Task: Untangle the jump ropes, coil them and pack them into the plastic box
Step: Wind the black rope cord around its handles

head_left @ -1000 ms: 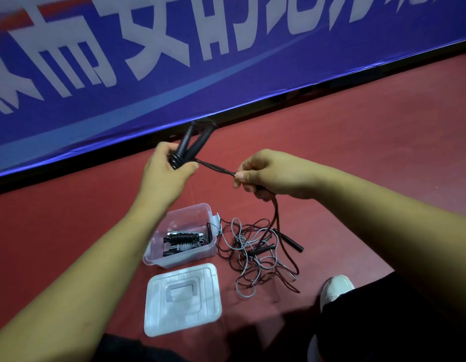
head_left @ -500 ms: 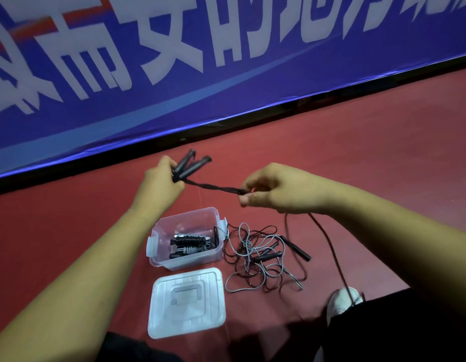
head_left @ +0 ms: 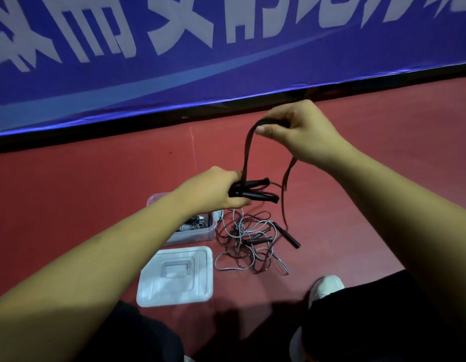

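My left hand point(head_left: 216, 190) grips the two black handles point(head_left: 258, 190) of a jump rope, which point to the right above the box. My right hand point(head_left: 297, 131) is higher and pinches the dark cord point(head_left: 248, 147) of that rope, which arcs over and hangs down in a loop. On the floor lies a tangle of grey and dark red ropes point(head_left: 248, 242) with black handles. Left of the tangle stands the clear plastic box point(head_left: 200, 235), partly hidden by my left forearm, with a coiled rope inside.
The box's white lid point(head_left: 177, 276) lies flat on the red floor in front of the box. A blue banner wall point(head_left: 226, 61) runs along the back. My white shoe point(head_left: 327, 287) and dark trousers fill the lower right.
My left hand has dropped lower and turned the handles to point right. My right hand has risen and moved away, lifting the cord into a tall loop.
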Motion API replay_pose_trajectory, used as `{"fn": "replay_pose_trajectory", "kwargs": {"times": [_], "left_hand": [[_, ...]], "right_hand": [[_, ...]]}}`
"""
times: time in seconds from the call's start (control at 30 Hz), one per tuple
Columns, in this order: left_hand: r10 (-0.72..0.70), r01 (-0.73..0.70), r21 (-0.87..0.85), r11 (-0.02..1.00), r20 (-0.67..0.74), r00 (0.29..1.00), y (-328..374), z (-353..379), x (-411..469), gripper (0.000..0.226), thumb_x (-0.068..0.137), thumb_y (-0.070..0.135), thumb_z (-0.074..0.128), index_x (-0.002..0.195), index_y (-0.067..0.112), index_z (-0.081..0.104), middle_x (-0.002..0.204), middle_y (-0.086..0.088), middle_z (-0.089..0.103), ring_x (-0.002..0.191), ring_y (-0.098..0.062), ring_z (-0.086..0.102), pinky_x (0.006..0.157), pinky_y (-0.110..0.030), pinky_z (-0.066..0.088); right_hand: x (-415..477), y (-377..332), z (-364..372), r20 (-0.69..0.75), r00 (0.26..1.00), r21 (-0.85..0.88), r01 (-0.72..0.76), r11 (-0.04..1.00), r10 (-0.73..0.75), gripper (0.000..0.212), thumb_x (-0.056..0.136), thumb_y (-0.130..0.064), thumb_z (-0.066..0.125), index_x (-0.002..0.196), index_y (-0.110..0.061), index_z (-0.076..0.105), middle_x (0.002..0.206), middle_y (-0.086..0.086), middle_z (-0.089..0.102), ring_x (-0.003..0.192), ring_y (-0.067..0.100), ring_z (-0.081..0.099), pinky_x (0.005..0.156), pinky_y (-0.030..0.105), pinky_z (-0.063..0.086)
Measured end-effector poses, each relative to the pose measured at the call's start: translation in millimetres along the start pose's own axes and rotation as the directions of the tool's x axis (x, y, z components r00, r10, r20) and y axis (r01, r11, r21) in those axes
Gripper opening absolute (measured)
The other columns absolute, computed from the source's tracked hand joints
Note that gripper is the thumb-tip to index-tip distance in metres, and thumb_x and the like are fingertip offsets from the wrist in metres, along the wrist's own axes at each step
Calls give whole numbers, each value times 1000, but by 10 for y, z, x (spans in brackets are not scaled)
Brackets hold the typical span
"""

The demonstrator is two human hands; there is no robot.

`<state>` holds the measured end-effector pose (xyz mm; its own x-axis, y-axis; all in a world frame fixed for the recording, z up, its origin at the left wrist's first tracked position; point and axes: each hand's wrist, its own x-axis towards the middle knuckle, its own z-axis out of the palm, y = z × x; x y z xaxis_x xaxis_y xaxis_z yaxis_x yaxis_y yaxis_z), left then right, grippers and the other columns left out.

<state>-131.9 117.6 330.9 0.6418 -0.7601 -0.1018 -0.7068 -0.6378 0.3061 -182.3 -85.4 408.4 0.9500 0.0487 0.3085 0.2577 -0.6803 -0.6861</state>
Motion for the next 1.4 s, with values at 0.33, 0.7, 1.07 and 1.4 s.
{"fn": "replay_pose_trajectory", "kwargs": {"times": [0.33,0.7,1.07,1.4], "left_hand": [[109,-136,-277,951,-108,988,154,-88,-89,27,83,32,76,100,16,63,73,1,61,63,-12,50,60,-23,38],[28,-111,-514,851,-166,986,164,-311,-179,28,81,26,78,98,17,57,71,4,55,58,-7,47,57,-25,39],[-80,-101,-995,-27,-98,992,131,-389,-197,21,83,12,52,103,7,52,71,-12,55,50,-16,43,38,-19,28],[-306,-77,-956,-284,14,952,-67,-529,-155,28,79,11,54,105,2,50,76,-13,59,58,-17,49,45,-20,37]], "right_hand": [[98,375,-59,-43,937,401,-301,865,346,16,81,-12,78,75,-17,64,49,-8,51,44,12,35,46,22,26],[43,548,94,97,882,264,-469,843,460,13,87,-15,71,74,-15,71,57,3,45,50,16,36,44,21,28],[-145,514,365,578,722,77,-512,855,380,32,99,-31,57,82,-8,72,63,5,59,60,21,61,64,33,45],[-76,151,-17,351,904,176,-321,931,245,17,89,-26,72,95,-11,67,50,-9,48,46,8,38,46,20,32]]}}
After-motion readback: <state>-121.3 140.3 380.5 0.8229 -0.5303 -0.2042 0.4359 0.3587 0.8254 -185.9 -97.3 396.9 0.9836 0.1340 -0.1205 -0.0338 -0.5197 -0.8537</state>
